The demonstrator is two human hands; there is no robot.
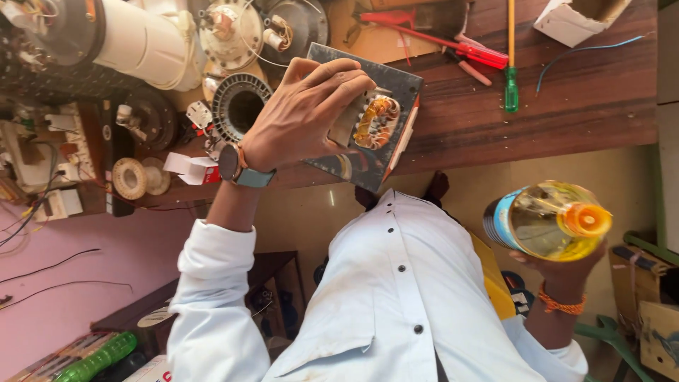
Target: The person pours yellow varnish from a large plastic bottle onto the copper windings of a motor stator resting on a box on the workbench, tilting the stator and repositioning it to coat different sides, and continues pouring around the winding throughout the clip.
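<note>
Left hand: the left hand, a watch on its wrist, sits at upper centre of the frame. Its fingers are curled down over a motor stator with copper-coloured windings and grip its near edge.
Stator: it rests on a dark grey square plate that lies on the brown wooden worktop and overhangs its near edge.
Right hand: the right hand, an orange thread at its wrist, is at lower right, off the worktop. It is wrapped around the underside of a clear plastic bottle of yellow liquid with an orange cap.
Bottle axis: its length points roughly at the camera, cap nearest the lens and tipped a little to the right. The cap looks closed.
Key relation: the bottle is down and to the right of the stator, well apart from it, with the worktop edge between them. The left hand is the one on the stator.
Around: a green-handled screwdriver and red-handled pliers lie at upper right, and a white cylindrical housing at upper left.
</note>
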